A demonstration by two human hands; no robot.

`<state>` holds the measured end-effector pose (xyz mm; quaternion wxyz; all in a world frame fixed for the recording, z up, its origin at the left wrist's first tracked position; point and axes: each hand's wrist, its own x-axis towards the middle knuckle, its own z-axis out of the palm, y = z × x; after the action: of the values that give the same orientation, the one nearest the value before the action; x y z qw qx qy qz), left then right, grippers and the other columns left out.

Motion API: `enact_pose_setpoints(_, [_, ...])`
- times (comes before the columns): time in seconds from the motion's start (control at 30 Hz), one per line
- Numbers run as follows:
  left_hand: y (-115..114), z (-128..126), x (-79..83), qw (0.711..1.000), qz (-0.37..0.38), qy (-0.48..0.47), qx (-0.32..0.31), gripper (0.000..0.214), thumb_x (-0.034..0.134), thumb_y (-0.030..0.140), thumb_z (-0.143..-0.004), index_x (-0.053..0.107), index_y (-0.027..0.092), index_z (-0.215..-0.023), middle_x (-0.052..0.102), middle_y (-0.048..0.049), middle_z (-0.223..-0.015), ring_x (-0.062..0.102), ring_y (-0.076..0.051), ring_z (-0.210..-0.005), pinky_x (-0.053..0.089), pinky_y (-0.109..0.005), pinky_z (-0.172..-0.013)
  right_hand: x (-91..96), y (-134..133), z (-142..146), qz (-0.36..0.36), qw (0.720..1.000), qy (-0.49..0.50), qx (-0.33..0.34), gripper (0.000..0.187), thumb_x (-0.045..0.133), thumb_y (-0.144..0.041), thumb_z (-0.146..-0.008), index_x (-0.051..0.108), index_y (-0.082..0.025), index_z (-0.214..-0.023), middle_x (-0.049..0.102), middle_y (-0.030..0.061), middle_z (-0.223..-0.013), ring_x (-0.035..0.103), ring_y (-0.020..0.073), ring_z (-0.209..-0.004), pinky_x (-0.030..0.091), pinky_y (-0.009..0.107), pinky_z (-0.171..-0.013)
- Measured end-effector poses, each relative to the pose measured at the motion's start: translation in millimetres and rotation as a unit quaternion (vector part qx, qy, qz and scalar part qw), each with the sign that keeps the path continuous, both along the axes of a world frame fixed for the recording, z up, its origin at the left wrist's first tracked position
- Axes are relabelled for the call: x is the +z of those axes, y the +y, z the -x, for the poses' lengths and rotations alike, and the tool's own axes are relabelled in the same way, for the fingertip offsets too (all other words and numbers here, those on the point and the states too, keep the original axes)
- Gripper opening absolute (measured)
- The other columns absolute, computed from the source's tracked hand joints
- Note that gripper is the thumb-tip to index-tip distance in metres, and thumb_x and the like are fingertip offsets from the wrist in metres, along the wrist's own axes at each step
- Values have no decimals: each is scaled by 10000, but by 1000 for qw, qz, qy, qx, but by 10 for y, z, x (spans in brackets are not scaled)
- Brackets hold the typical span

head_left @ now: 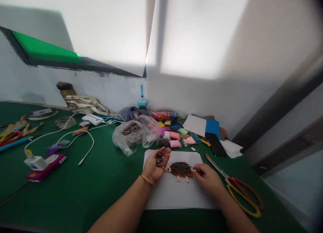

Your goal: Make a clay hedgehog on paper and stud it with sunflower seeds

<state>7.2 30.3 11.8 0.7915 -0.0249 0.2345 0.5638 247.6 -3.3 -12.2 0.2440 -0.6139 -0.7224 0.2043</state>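
My left hand (pixel 156 164) is palm up and cupped around a small heap of striped sunflower seeds (pixel 159 159), above the left edge of a stack of white paper (pixel 174 196). On that paper lies a hedgehog figure (pixel 180 169), its back covered in dark overlapping seeds, with a peach-coloured face and feet and a brown lower edge. At the hedgehog's rear end, my right hand (pixel 207 177) is closed in a pinch. Something dark, apparently a sunflower seed, shows between its curled fingers, which partly hide it.
Scissors (pixel 229 179) with red and yellow handles lie right of the paper. Behind it are an open plastic bag of seeds (pixel 132 128) and several coloured clay packets (pixel 174 135). A white cable (pixel 87 155) and a magenta power strip (pixel 47 167) are on the left.
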Motion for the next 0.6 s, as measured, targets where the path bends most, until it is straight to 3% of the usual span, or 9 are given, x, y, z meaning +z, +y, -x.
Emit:
enact_pose_setpoints(0.23, [10,-6,-1,1000,2,2,2,182,496,141,-832,596,65,-962,659,-163,-1000,633,-238,-973,561,-294,-766,22,22,-2,1,999,28,37,195,496,-284,-778,667,-214,-838,620,50,-853,572,190,-810,440,301,-739])
enact_pose_setpoints(0.6, [-6,-8,-4,1000,3,6,-6,177,505,143,-824,599,72,-956,661,-157,-997,625,-238,-991,561,-292,-765,75,5,65,-22,998,-13,65,165,480,-232,-785,641,-216,-752,610,39,-811,560,182,-814,427,288,-747])
